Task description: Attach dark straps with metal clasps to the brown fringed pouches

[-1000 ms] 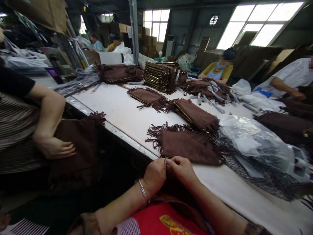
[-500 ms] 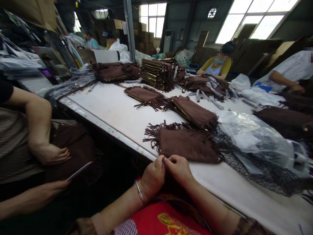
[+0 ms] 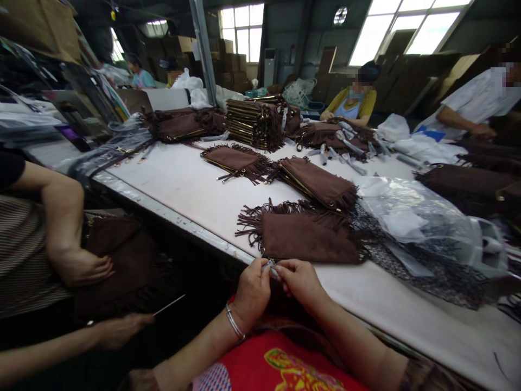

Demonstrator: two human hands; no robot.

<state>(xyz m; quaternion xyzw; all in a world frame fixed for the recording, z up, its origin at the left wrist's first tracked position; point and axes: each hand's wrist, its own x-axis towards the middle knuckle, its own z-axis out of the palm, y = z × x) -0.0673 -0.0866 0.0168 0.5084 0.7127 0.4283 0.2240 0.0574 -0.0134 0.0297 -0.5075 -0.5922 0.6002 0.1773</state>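
Observation:
A dark brown fringed pouch [image 3: 309, 237] lies flat at the table's near edge, its fringe spread to the left and along the back. Just below its front left corner, my left hand [image 3: 253, 290] and my right hand [image 3: 302, 281] meet with fingertips pinched. Between them is a small greyish, shiny piece [image 3: 272, 265], perhaps plastic-wrapped; its kind is too small to make out. Both hands are closed on it. A silver bangle circles my left wrist. Behind the pouch, more brown pouches [image 3: 319, 179] are piled at a slant.
At left, a co-worker's hand [image 3: 122, 330] holds a thin pale tool [image 3: 170, 304] beside another brown pouch [image 3: 122, 260]. Clear plastic bags [image 3: 423, 217] lie to the right. A tall pouch stack [image 3: 254, 124] stands farther back on the white table [image 3: 163, 179]. Other people work beyond.
My fingertips have parted slightly, so the greyish piece shows more between them. The co-worker's lower hand has moved right and down with the thin tool. My view has shifted a little.

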